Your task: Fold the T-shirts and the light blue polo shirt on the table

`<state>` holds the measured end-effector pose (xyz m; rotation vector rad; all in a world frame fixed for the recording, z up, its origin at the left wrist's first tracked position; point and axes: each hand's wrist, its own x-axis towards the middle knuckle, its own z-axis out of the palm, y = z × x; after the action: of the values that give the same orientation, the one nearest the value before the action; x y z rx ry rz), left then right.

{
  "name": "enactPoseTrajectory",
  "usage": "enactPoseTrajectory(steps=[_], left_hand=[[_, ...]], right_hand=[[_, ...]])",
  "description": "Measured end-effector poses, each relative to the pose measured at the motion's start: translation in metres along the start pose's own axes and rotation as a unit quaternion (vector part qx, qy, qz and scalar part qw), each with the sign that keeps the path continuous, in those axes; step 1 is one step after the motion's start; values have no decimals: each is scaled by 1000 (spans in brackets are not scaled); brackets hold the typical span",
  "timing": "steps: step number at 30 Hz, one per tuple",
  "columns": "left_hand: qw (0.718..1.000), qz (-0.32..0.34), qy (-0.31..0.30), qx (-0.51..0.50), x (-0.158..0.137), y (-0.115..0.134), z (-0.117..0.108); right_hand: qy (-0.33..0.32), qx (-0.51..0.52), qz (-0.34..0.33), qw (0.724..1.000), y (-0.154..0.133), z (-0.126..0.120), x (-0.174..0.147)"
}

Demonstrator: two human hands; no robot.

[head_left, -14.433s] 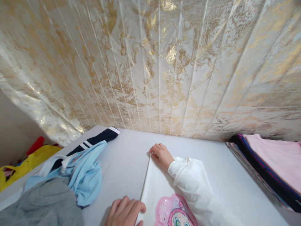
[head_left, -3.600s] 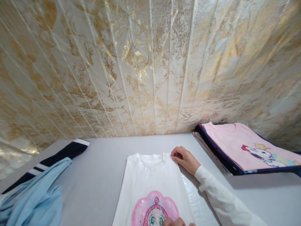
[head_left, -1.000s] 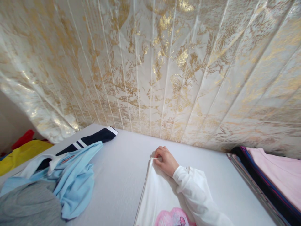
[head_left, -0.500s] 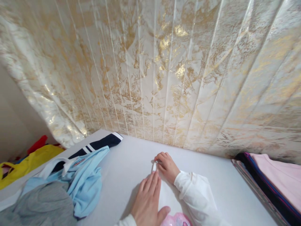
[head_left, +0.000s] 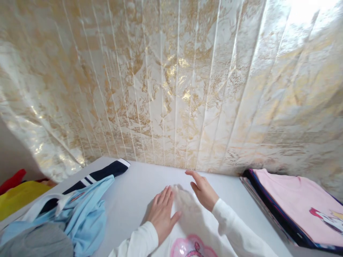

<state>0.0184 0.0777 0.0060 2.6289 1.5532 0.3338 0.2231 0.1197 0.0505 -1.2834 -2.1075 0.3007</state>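
A white garment with a pink printed picture point(head_left: 194, 246) lies on the white table in front of me, its lower part cut off by the frame edge. My left hand point(head_left: 162, 214) rests flat on the garment's left edge, fingers stretched forward and thumb apart. Above the garment's upper right side, my right hand point(head_left: 203, 189) is raised with its fingers apart and nothing in it. It casts a shadow on the white cloth.
On the left lie a rumpled light blue shirt point(head_left: 87, 217), a grey garment point(head_left: 37, 241) and a navy striped piece point(head_left: 104, 175). Yellow cloth point(head_left: 21, 200) sits beyond the table's left edge. A folded stack topped by a pink shirt point(head_left: 292, 200) is at right. A gold-patterned curtain point(head_left: 171, 107) hangs behind.
My right hand has let go of the garment's top edge and lifted to the right. My left hand stays flat at its left edge. The view has turned right, showing more of the folded stack.
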Motion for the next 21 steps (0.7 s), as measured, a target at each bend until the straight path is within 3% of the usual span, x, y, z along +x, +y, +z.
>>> enactPoseTrajectory(steps=[3,8,11,16,21], left_hand=[[1000,-8,-5,-5,6,8,-2],[999,-28,-14,9,6,16,0],[999,-28,-18,16,7,16,1],[999,-29,-5,18,8,14,0],[999,-29,17,19,-16,20,-9]], right_hand=[[3,-98,50,994,11,-7,-49],[-52,-219,104,969,19,24,-106],[-54,-231,113,965,14,30,-109],[-78,-220,117,965,7,16,-98],[-76,-194,114,971,4,6,-115]])
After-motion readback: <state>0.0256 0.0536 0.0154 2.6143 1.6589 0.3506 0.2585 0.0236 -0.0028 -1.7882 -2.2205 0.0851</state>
